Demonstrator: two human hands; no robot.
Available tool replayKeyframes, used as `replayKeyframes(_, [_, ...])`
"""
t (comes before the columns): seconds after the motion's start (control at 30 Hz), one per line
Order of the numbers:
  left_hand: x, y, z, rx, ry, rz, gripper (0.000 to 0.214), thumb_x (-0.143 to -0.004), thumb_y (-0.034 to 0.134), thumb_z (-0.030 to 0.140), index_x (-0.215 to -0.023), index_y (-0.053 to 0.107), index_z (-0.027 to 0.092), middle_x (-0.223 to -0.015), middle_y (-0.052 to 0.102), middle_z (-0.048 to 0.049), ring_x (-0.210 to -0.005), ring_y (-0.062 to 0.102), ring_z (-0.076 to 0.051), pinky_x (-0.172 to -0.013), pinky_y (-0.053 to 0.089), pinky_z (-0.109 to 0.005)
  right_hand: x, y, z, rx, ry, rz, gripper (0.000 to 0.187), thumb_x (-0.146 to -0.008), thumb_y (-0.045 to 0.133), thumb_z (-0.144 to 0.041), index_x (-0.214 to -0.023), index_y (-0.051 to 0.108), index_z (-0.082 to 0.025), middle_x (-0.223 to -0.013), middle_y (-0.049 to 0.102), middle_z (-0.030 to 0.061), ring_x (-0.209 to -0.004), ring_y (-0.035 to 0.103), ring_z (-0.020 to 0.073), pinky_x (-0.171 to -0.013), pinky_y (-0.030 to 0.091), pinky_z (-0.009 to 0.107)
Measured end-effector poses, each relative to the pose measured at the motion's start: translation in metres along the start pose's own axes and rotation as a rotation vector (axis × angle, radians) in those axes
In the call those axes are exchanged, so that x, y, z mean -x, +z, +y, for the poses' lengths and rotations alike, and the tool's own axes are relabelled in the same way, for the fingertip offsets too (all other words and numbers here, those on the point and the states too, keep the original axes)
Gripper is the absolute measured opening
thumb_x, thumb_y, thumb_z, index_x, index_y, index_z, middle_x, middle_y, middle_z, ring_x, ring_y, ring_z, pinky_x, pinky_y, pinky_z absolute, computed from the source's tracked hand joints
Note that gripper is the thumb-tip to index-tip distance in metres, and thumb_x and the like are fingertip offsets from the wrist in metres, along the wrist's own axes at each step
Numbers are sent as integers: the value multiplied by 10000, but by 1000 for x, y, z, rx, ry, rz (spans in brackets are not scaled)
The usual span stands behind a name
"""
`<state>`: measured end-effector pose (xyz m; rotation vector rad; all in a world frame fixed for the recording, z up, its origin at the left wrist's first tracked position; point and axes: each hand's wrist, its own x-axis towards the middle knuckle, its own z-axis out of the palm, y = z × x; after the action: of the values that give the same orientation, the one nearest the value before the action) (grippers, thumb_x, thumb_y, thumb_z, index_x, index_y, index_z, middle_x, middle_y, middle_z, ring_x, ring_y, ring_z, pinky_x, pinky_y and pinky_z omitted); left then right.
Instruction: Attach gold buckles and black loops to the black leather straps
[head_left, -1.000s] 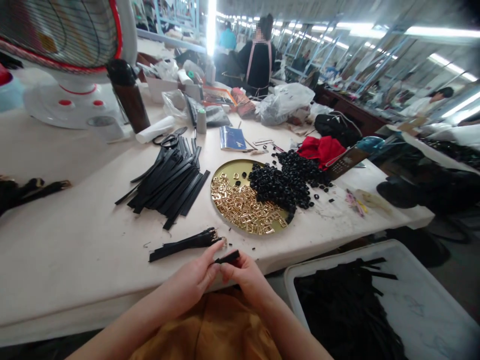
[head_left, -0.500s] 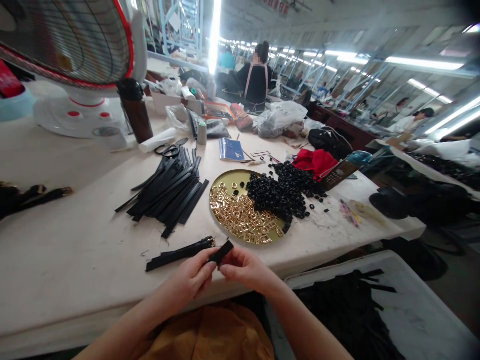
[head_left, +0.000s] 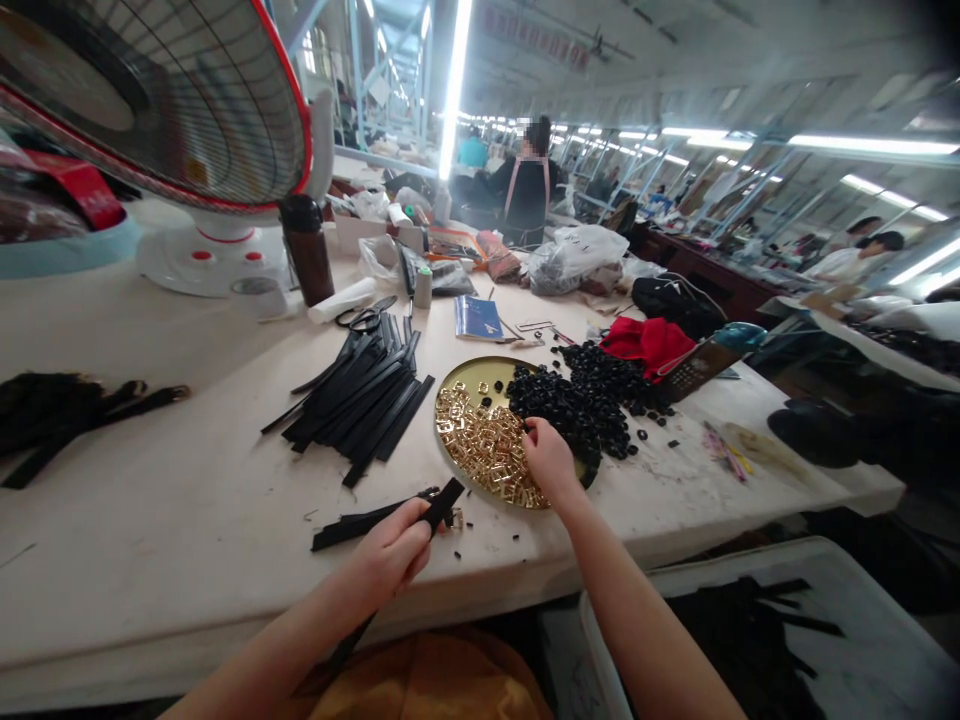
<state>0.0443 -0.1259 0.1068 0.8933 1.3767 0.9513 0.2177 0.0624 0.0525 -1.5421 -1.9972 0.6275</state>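
Note:
My left hand (head_left: 397,550) is closed around a black strap (head_left: 448,496), whose end sticks up past the fingers. A gold buckle (head_left: 454,519) shows beside that strap. My right hand (head_left: 553,462) reaches over the round gold tray (head_left: 496,374), fingertips pinched together where the gold buckles (head_left: 480,440) meet a heap of small black loops (head_left: 600,385). What sits between those fingertips is too small to make out. Next to my left hand lie several black straps (head_left: 349,528) with metal at their ends. Farther back is a fanned pile of flat black straps (head_left: 360,390).
A fan (head_left: 225,240) and a dark bottle (head_left: 307,250) stand at the back left. Scissors (head_left: 366,314), a blue booklet (head_left: 478,318) and a red cloth (head_left: 646,345) lie behind the piles. Below the table's right edge is a white bin (head_left: 885,600) holding black straps.
My right hand has left the strap and moved right and away from me onto the tray. The left hand still holds the strap. The view has shifted slightly.

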Motion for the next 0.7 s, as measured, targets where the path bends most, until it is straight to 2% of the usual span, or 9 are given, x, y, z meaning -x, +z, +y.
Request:
replayKeyframes(0.07, [-5, 0, 1, 12, 15, 23, 195, -770, 416, 371, -732, 402, 180, -434, 331, 104, -367, 263, -48, -366, 205, -160, 15, -6, -5, -122, -11, -54, 241, -783, 482, -251, -973, 578, -137, -841, 627, 71, -751, 570, 181, -703, 428, 313])
replayKeyframes(0.13, [-15, 2, 1, 54, 27, 18, 249, -762, 469, 421, -731, 392, 185, -421, 329, 111, -350, 256, -44, -347, 184, -161, 33, -10, -14, -382, 15, -168, 263, -768, 524, -350, -925, 585, -148, -749, 618, 32, -640, 556, 150, -625, 446, 292])
replayKeyframes(0.23, [-29, 7, 0, 199, 10, -58, 294, -741, 538, 444, -737, 410, 180, -407, 335, 113, -337, 239, -34, -335, 163, -159, 63, -11, -36, -728, 60, -297, 252, -722, 598, -383, -858, 582, -172, -649, 573, -8, -569, 522, 126, -579, 446, 280])
replayKeyframes(0.3, [-33, 10, -1, 332, -40, -134, 292, -749, 540, 442, -748, 438, 168, -407, 322, 113, -338, 213, -28, -336, 147, -156, 81, -9, -51, -706, -24, -274, 171, -737, 595, -343, -821, 590, -194, -666, 566, -1, -603, 524, 133, -591, 444, 281])
replayKeyframes(0.37, [-33, 10, -2, 455, -107, -182, 279, -754, 535, 427, -738, 447, 162, -419, 299, 115, -343, 189, -22, -341, 126, -153, 97, -8, -64, -586, -187, -208, 90, -765, 566, -277, -814, 611, -217, -741, 570, 24, -681, 531, 153, -636, 443, 299])
replayKeyframes(0.43, [-31, 8, -4, 536, -152, -178, 258, -740, 553, 384, -694, 427, 164, -440, 283, 115, -350, 179, -15, -346, 114, -149, 107, -6, -71, -487, -338, -171, 104, -782, 539, -221, -823, 633, -238, -809, 565, 43, -759, 532, 172, -693, 440, 320])
replayKeyframes(0.5, [-28, 6, -5, 551, -167, -159, 242, -720, 574, 338, -669, 415, 162, -453, 278, 115, -353, 179, -9, -349, 111, -147, 113, -3, -73, -475, -391, -179, 117, -783, 537, -204, -826, 638, -244, -844, 557, 52, -803, 530, 180, -725, 442, 330])
replayKeyframes(0.6, [-25, 3, -4, 462, -150, -143, 212, -722, 577, 321, -710, 452, 150, -449, 281, 117, -352, 189, -10, -347, 114, -147, 116, 2, -69, -608, -246, -218, 120, -756, 574, -222, -873, 597, -230, -887, 549, 46, -731, 536, 149, -654, 460, 296])
replayKeyframes(0.7, [-23, 4, -4, 294, -84, -116, 224, -754, 545, 357, -771, 481, 144, -432, 300, 116, -342, 211, -18, -335, 134, -150, 116, 7, -64, -799, -29, -355, 196, -727, 607, -265, -908, 546, -217, -722, 543, -7, -584, 508, 109, -534, 434, 245])
